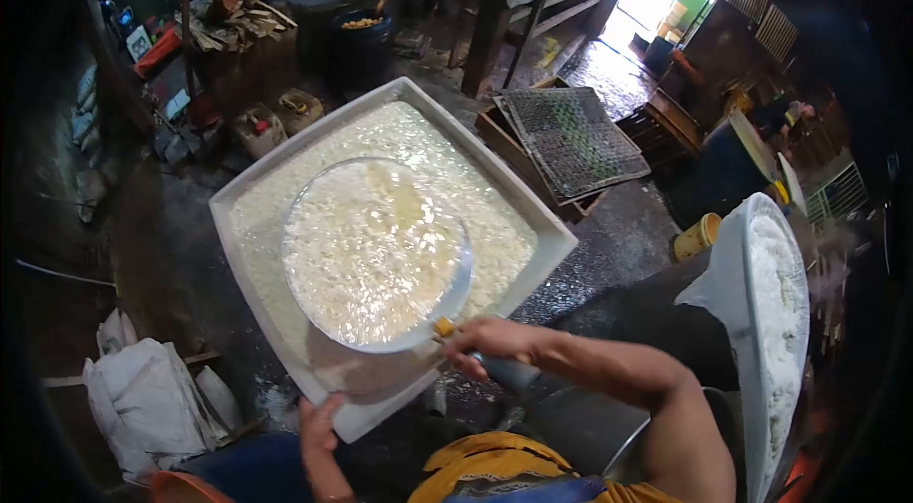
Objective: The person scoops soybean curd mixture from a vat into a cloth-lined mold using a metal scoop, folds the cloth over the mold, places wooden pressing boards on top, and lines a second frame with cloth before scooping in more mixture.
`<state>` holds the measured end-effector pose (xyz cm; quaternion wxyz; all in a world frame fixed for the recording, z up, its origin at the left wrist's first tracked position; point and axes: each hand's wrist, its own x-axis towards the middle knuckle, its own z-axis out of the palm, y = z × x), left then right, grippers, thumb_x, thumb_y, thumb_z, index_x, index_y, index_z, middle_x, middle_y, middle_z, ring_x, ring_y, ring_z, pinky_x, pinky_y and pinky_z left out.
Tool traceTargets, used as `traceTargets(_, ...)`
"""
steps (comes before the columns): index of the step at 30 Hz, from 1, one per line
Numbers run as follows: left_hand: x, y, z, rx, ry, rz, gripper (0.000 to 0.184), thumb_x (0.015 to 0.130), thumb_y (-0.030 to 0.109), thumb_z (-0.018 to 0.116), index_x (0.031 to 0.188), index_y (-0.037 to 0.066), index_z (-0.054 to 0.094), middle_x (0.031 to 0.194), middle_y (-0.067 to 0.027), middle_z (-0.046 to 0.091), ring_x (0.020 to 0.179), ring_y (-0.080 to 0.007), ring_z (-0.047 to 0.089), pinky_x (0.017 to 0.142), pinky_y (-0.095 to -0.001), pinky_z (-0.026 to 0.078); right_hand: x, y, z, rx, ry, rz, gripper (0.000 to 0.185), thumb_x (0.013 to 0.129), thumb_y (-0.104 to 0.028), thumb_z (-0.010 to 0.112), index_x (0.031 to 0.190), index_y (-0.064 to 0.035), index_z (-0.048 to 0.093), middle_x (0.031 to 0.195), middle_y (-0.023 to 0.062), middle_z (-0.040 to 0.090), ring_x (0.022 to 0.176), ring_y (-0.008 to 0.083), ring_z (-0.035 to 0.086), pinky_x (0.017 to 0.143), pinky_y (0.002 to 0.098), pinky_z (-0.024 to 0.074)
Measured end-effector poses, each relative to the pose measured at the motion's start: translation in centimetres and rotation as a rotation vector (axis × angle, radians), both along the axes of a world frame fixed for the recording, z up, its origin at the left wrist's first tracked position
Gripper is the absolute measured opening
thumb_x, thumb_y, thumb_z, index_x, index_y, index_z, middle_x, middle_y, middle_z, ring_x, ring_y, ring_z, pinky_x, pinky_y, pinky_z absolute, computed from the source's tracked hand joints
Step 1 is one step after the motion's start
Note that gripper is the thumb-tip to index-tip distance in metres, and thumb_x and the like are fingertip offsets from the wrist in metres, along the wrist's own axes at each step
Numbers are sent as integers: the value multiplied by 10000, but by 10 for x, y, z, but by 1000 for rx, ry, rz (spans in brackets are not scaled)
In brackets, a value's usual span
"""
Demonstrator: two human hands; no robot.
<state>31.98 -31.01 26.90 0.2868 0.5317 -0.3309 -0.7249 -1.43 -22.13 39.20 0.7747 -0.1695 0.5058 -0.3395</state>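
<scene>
A square white tray (547, 265) holds wet, pale, curd-like lumps in milky liquid. Inside it sits a round metal pan (460, 275), filled with the same lumpy curd and some yellowish liquid. My left hand (320, 422) grips the tray's near-left edge, thumb over the rim. Over the near-right edge, my right hand (490, 341) has its fingers closed around a handle with a yellow end (443, 326), beside the pan's rim. Most of that handle is hidden by the fingers, and I cannot tell whether it joins the pan. A grey rounded object (509, 370) shows under my right wrist.
At right, a cloth-lined round container (756, 313) holds white material. Behind the tray a mesh rack (575, 142) rests on a wooden crate. White sacks (152, 398) lie at lower left. A yellow bucket (697, 237) stands on the wet floor; another person (794, 113) is far right.
</scene>
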Motion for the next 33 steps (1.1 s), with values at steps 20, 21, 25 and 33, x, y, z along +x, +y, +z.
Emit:
traceTargets(20,-88,-9,48,-1337,-920,59,741,799,161,715,1397,-15,315,1407,-209,365,1289,-343,387,1055,-438,340,-151,174,93,-817,849,-1477,258,853,-127,669,972,-37,458,714,63,533,569,136,536,515,299,454)
traceTargets(21,-121,3,62,-1138,-780,19,659,832,129,675,1385,0,340,1392,-196,389,1252,-344,433,1030,-450,364,-145,226,89,-808,812,-1564,239,862,-122,659,968,-36,463,715,56,534,551,121,527,499,275,450)
traceTargets(25,-256,90,75,-1200,-256,-505,562,869,67,601,1373,6,360,1360,-169,428,1164,-296,505,937,-388,449,-101,450,-3,-338,929,-1729,197,887,-127,626,964,-31,472,701,44,528,536,116,521,470,281,451)
traceTargets(33,-412,402,8,-818,49,-1636,499,870,32,611,1326,-1,411,1250,-110,497,1043,-190,553,844,-294,479,56,687,-260,76,59,-2448,168,909,-143,566,787,-64,482,568,22,470,487,136,494,456,307,426)
